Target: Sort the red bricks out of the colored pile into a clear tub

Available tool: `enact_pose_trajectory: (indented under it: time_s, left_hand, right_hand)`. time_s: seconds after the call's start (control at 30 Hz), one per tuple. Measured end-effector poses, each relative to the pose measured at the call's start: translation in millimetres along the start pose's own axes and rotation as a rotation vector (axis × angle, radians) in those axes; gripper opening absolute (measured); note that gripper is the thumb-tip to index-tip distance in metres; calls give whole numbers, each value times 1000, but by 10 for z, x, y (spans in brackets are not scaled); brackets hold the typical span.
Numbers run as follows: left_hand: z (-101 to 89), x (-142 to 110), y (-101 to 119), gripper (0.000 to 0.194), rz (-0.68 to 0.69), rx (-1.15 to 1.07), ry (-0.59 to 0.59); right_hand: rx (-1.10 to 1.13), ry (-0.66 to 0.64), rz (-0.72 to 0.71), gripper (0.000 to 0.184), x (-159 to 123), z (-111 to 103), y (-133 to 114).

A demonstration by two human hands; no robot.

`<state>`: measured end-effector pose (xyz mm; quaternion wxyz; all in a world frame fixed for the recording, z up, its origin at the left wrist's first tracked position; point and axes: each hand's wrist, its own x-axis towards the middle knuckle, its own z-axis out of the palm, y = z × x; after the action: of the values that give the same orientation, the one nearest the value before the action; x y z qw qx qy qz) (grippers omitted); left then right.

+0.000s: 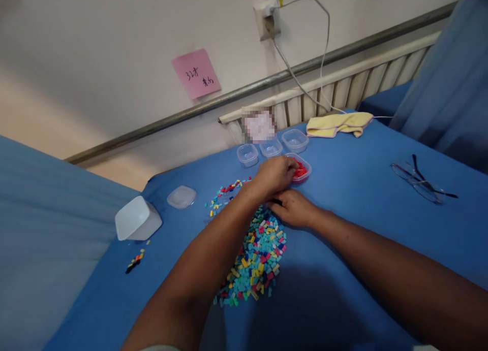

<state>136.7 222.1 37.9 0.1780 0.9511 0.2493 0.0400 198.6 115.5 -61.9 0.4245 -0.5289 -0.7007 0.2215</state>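
My left hand (275,174) reaches across to a small clear tub (309,172) of red pieces (300,169). Its fingers are bent together at the tub's near side, and anything between them is too small to make out. Just below it, my right hand (295,208) rests at the upper right edge of a heap of small coloured plastic bricks (263,244). Those fingers are curled, partly behind the left hand, with something dark showing by them that I cannot identify. The heap holds turquoise, yellow, pink, red and dark blue pieces, and my left forearm hides part of it.
Three clear tubs (247,155) line the back edge. A clear lid (182,197) and a tilted white container (137,219) lie left, near a few loose pieces (136,259). A yellow cloth (337,124) and glasses (423,181) are on the right of the blue sheet (354,188).
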Motion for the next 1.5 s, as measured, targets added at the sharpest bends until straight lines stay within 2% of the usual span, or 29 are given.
enact_pose_trajectory:
  time_s: [0.13,0.2,0.27,0.37,0.47,0.53,0.6,0.7,0.87,1.07,1.2,1.3,1.5]
  left_hand:
    - [44,-91,55,33,91,22,-69]
    - [41,-136,35,36,98,18,-59]
    - [-31,-200,-74,39,71,15,-22]
    - [-279,-391,-422,36,-50,35,46]
    - [-578,-699,-887,34,-253,98,91]
    - [-710,-927,-1172,28,-386,150,87]
    - [-743,-1128,-1389,20,-491,190,61]
    - [-635,-1332,-1574,20,-583,210,-1]
    - [-413,-1467,-1648,26,-654,221,-51]
    - [-424,-1546,-1604,29,-687,258,-50]
    - [-402,-1456,-1528,31,-612,278,-34]
    - [-362,-1361,-1497,28,-551,281,-65]
    - [-385,-1305,-1522,28,-531,283,-136]
  right_hand:
    - [-2,-3,-6,23,-42,9,11]
    - [10,-9,-7,23,-62,11,17]
    - [24,-12,-12,24,-73,13,24]
    - [50,-8,-40,22,-79,19,30]
    - [64,-4,-43,20,-83,28,30]
    - [64,-5,-31,20,-87,32,28]
    - [61,-13,-21,21,-91,32,22]
    - [65,-16,-11,21,-97,24,9]
    - [58,-4,-2,20,-105,4,-12]
    - [63,4,-8,21,-111,8,-13]
    - [54,8,0,20,-118,10,-8]
    - [55,-4,-2,20,-119,2,-11]
    - [54,-12,-4,19,-111,-17,-21]
